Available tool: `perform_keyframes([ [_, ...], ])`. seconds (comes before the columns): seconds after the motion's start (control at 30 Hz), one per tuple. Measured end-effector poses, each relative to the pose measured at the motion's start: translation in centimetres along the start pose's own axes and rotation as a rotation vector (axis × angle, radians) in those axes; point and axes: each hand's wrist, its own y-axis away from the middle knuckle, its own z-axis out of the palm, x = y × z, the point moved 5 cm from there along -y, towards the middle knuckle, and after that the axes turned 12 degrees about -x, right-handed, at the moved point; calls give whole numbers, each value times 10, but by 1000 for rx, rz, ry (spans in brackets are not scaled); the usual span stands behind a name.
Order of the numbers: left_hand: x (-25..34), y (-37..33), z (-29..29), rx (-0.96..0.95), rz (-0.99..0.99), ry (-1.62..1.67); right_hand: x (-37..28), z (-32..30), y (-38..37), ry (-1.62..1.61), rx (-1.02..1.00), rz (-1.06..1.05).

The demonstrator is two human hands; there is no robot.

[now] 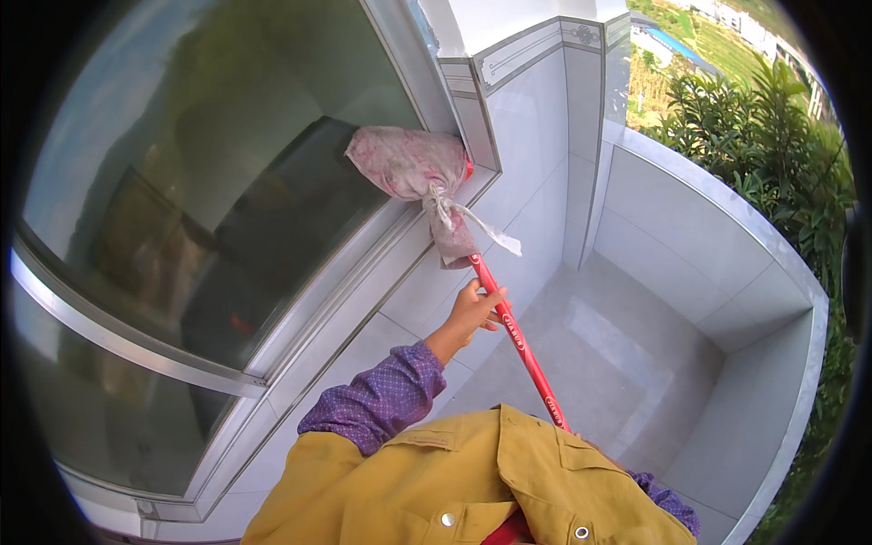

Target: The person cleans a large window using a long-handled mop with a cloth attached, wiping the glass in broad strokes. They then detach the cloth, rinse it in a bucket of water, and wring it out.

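A red pole [527,356] carries a pinkish cloth bundle [411,165] tied round its top end with white string. The bundle presses against the lower right corner of a large window pane [209,182], beside the metal frame [472,118]. My left hand [470,313], in a purple dotted sleeve, grips the pole partway up, just below the tied cloth. My right hand is hidden behind my mustard-yellow shirt [472,481], where the lower end of the pole disappears.
I stand on a small tiled balcony with a grey floor [599,363] and a low tiled parapet wall [727,236] curving round the right side. Green shrubs [781,136] grow beyond it. A tiled pillar [581,109] rises at the far corner.
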Motion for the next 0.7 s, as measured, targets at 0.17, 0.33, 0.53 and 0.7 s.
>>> perform_keyframes([
  [0.17, -10, -14, 4, -68, 69, 1, -22, -24, 52, 286, 62, 200],
  [0.33, -6, 1, 13, -56, 109, 3, -10, -39, 37, 217, -3, 7],
  [0.53, -2, 57, 3, 27, 238, 30, -98, -3, 11, 388, 4, -67],
  [0.7, 19, 66, 11, -1, 289, -111, -183, 65, -63, 460, -110, -394],
])
